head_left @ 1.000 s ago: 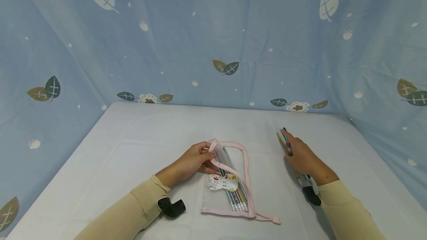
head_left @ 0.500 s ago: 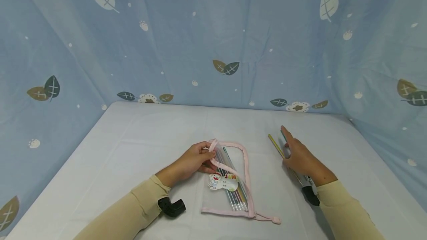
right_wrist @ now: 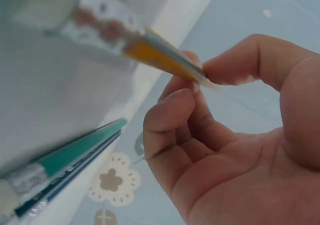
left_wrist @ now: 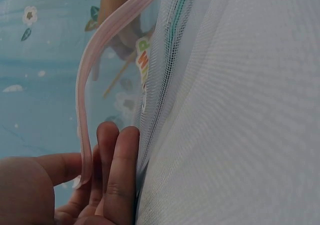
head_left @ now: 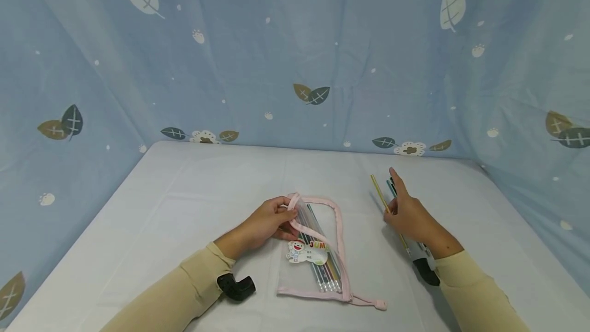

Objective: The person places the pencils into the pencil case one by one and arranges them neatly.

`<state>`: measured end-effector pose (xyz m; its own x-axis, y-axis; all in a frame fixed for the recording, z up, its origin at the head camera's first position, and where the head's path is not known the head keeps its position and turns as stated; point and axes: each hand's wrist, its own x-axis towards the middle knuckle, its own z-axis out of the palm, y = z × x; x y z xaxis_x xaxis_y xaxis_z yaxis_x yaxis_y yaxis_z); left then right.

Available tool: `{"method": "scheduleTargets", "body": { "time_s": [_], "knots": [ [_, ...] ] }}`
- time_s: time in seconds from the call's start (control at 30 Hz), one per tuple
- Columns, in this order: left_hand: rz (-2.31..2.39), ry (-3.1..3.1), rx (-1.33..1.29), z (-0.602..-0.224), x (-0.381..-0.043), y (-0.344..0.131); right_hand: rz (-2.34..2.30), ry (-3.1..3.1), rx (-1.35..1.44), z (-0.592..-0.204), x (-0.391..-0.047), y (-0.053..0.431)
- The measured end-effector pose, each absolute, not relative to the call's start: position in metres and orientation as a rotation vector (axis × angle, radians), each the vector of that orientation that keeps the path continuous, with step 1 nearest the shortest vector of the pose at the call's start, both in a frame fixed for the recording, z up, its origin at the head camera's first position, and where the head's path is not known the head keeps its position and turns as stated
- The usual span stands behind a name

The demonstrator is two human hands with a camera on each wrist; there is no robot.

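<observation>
My left hand (head_left: 267,219) pinches the pink-trimmed opening of a see-through mesh pencil pouch (head_left: 341,229), thumb on one side of the edge. Several pencils (head_left: 328,273) lie inside it, showing through below a cartoon label. To the right, my right hand (head_left: 415,219) pinches a yellow pencil (right_wrist: 165,57) between thumb and fingers, its white eraser end close to the right wrist camera. Beside that hand on the table lie a teal pencil (right_wrist: 65,157) and a dark blue pencil (right_wrist: 75,172), partly hidden behind the hand in the head view.
A white cloth covers the table (head_left: 207,178), and a blue leaf-print curtain (head_left: 258,55) stands along its back and sides. The pouch's pink zipper pull (head_left: 380,305) trails to the right. Black wrist mounts (head_left: 236,287) hang by the sleeves.
My right hand has separated the yellow pencil from the others, swinging its far end leftward, and now raises it a little in a pinch. My left hand and the pouch stay put.
</observation>
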<state>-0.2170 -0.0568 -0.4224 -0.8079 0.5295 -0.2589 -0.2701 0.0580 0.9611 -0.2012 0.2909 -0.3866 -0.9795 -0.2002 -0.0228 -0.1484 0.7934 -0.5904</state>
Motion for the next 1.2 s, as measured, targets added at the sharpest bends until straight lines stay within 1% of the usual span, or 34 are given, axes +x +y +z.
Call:
{"method": "scheduleTargets", "body": {
  "time_s": [0.43,0.9,1.2],
  "knots": [
    [1.804,1.777,0.252,-0.421,-0.214,-0.054,-1.142,2.837,-0.267,-0.371,-0.192,0.280],
    [1.824,1.769,0.242,-0.424,-0.215,-0.056,-1.502,2.519,-0.208,-0.370,-0.196,0.262],
    [1.818,1.770,0.237,-0.424,-0.215,-0.056,-1.572,2.329,-0.185,-0.373,-0.203,0.248]
  ]
}}
